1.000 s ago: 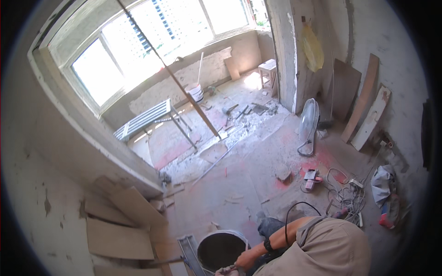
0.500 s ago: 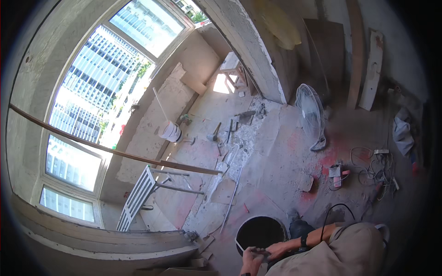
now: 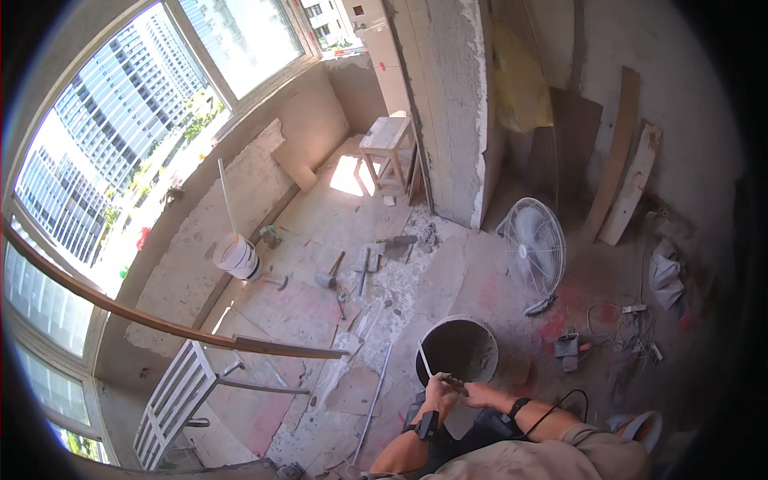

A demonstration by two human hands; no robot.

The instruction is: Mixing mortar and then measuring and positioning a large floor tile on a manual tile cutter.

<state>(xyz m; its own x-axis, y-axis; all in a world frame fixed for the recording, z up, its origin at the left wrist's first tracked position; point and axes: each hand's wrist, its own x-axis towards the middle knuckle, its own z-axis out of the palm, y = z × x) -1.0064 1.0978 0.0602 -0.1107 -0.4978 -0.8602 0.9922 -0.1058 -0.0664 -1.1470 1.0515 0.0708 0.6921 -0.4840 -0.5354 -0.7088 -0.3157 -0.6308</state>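
A large dark bucket [image 3: 458,340] with a pale rim is on the floor side in front of me, its inside grey and shadowed. My left hand [image 3: 441,394] is closed at the bucket's near edge, a watch-like black band on its wrist. Beside it my right hand [image 3: 482,395] is closed too, its fingers meeting the left hand's. Something small and dark shows between the fingers, too small to name. A narrow pale strip [image 3: 425,360] runs from the rim toward my left hand; whether I grip it is hidden.
A wire-caged fan [image 3: 532,248] stands beyond the bucket to the right, with a tangle of cables [image 3: 632,328] nearby. Hammers and other hand tools [image 3: 326,278] lie by a white bucket [image 3: 238,260]. At left are a metal bench [image 3: 172,400] and a long wooden strip [image 3: 160,320].
My view has shifted, so the fan and bench sit lower in the picture. The dark bucket and both hands have moved forward, away from me, past the end of the metal rod.
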